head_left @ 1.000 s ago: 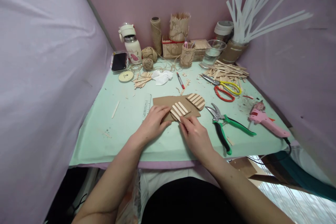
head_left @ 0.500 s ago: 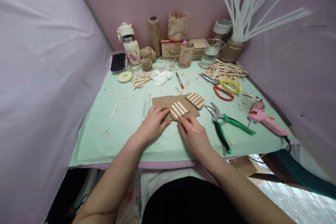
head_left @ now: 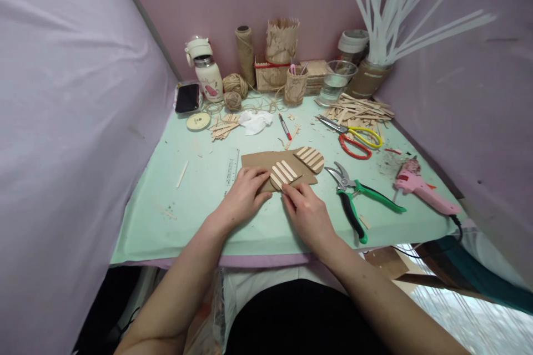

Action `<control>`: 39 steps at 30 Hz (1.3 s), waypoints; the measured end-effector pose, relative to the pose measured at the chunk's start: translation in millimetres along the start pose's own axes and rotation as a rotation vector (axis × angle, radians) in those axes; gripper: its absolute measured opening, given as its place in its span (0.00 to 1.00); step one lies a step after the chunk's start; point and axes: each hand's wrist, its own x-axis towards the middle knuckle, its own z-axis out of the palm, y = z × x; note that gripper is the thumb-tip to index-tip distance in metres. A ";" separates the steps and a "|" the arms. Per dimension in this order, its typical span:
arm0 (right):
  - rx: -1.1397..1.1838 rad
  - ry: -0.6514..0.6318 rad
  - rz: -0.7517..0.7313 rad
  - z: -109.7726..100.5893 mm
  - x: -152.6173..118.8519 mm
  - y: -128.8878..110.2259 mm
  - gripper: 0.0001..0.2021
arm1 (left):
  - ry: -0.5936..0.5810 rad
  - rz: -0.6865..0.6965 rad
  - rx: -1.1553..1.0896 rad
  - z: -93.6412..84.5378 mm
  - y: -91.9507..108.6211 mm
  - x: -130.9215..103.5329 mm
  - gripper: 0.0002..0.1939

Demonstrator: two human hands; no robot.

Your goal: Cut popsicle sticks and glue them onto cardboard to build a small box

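Note:
A rounded cardboard piece with pale wooden strips [head_left: 283, 173] lies on a larger brown cardboard sheet [head_left: 256, 160]. My left hand [head_left: 246, 193] touches its left edge, fingers curled round toward it. At its lower edge are the closed fingertips of my right hand [head_left: 307, 211], thumb beneath. A second striped rounded piece [head_left: 310, 160] rests on the sheet's upper right part, touched by neither hand. Just left of the sheet lies a clear ruler [head_left: 232, 168], partly behind my left hand.
Green-handled pruners [head_left: 353, 191], scissors [head_left: 353, 138] and a pink glue gun [head_left: 425, 191] lie to the right. Behind are a water cup [head_left: 334, 86], wooden sticks [head_left: 358, 113], a marker [head_left: 285, 127], white tissue [head_left: 255, 121], twine [head_left: 235, 85] and a bottle [head_left: 209, 80].

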 end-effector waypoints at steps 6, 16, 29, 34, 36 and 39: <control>0.001 0.015 0.017 0.2 -0.6 -0.3 0.10 | -0.002 -0.030 -0.030 -0.9 2.4 -0.2 0.22; 0.040 0.050 0.051 3.4 0.4 3.2 0.07 | -0.006 -0.034 -0.047 0.2 3.1 -0.2 0.22; 0.123 0.069 0.088 4.3 1.1 4.1 0.07 | -0.003 -0.033 -0.057 0.1 4.2 -0.4 0.22; 0.140 0.063 0.092 4.5 2.2 4.9 0.07 | -0.012 -0.039 -0.048 0.3 5.0 0.0 0.22; 0.141 0.056 0.094 4.6 2.5 5.3 0.07 | -0.013 -0.036 -0.047 0.7 4.9 0.2 0.22; 0.136 0.053 0.085 4.4 2.9 5.8 0.08 | -0.015 -0.028 -0.048 1.0 4.5 0.1 0.23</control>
